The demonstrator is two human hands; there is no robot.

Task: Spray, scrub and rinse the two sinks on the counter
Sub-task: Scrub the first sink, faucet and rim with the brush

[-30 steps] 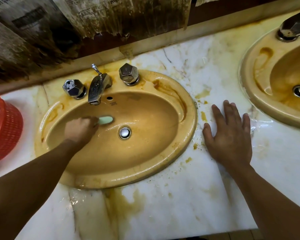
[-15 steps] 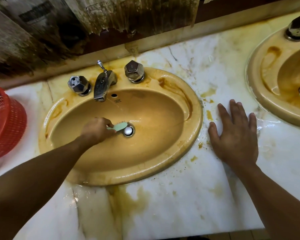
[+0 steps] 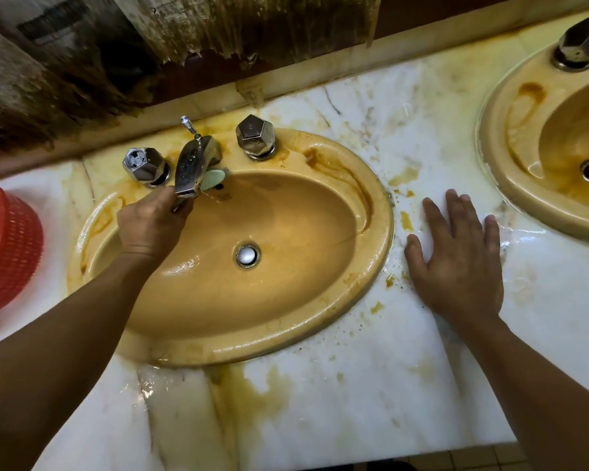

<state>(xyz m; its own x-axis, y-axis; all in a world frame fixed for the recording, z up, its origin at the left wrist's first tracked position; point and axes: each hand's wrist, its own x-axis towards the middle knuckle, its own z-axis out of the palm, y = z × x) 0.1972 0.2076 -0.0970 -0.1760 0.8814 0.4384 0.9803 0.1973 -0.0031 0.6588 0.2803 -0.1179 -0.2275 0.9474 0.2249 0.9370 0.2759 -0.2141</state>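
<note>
Head view: your left grip [image 3: 153, 226] reaches into the yellow oval ceramic sink [image 3: 381, 239], fingers clasped round a pale green scrubbing brush [image 3: 214, 178] held at the back wall beneath the chrome faucet spout [image 3: 191, 164]. Your right grip [image 3: 456, 263] lies released, palm flat, fingers spread, on the wet white marble tabletop [image 3: 354, 402] beside that sink.

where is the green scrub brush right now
In the head view, the pale green brush is at the back of the left sink, just right of the faucet spout and partly hidden by it, gripped by the left hand.
</note>
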